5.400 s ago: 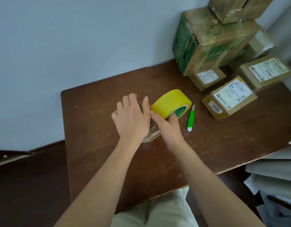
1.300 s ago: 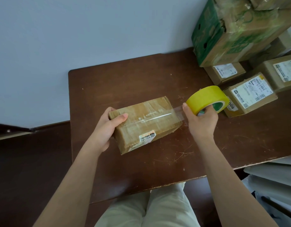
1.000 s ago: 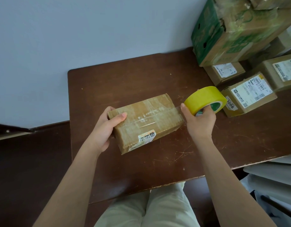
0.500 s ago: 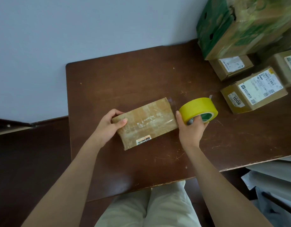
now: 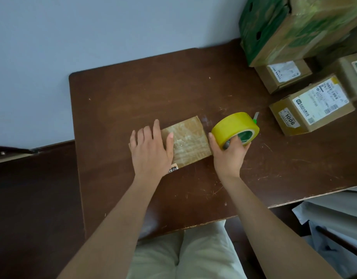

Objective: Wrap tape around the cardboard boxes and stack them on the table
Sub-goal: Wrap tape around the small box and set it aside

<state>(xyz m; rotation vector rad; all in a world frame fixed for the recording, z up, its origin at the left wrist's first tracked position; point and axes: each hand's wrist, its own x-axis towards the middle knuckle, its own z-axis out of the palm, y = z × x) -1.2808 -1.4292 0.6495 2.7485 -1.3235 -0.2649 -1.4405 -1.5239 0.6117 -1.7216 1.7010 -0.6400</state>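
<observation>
A small flat cardboard box [image 5: 190,142], shiny with clear tape, lies on the dark brown table [image 5: 133,97] in the middle. My left hand [image 5: 151,150] presses flat on the box's left half, fingers straight. Just right of the box, my right hand [image 5: 229,154] grips a yellow roll of tape [image 5: 235,128], thumb on the rim next to the box's right edge and fingers through the core.
A green-handled cutter [image 5: 255,118] pokes out behind the roll. Labelled cardboard boxes [image 5: 312,105] sit at the right, with a large green-printed carton [image 5: 290,31] stacked on a smaller box [image 5: 283,75] in the back right corner. A pale wall runs behind the table.
The box was lowered flat onto the table. My left hand went from gripping its left end to pressing on top. The roll came in against the box's right edge.
</observation>
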